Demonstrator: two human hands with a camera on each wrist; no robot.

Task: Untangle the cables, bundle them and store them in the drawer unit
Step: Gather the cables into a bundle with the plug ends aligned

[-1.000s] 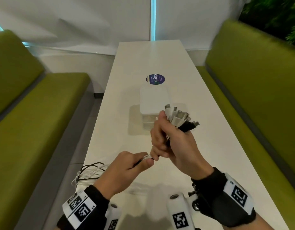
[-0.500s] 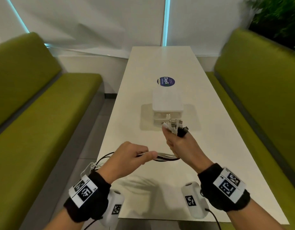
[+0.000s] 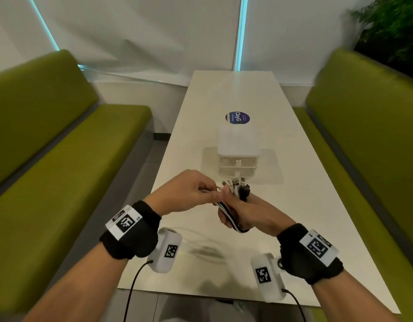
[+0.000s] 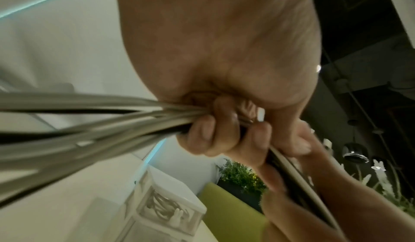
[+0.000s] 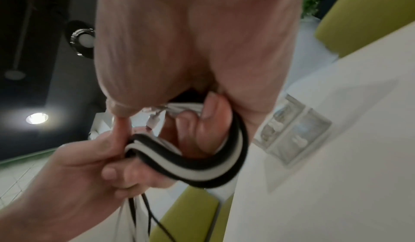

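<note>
Bundling step, mid-wrap: the right hand (image 3: 245,211) clamped the cables (image 3: 231,214), plugs up, above the counter (image 3: 305,205); the left hand (image 3: 189,194) pinched the loose run alongside. Next, probably another loop, then the drawer unit (image 3: 238,145) mid-counter.

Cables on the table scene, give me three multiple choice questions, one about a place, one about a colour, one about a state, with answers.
1. Where does the drawer unit stand?
A. on the white table
B. on the left bench
C. on the floor

2. What colours are the cables in the bundle?
A. red and blue
B. black and white
C. all green

3. What is the right hand doing?
A. lying flat on the table
B. hanging free
C. holding the cables in its grip

Answers: 1 A, the head view shows it mid-table. 2 B, black and white strands loop together. 3 C, its fingers curl round the loop, while the left hand pinches the strands.
</note>
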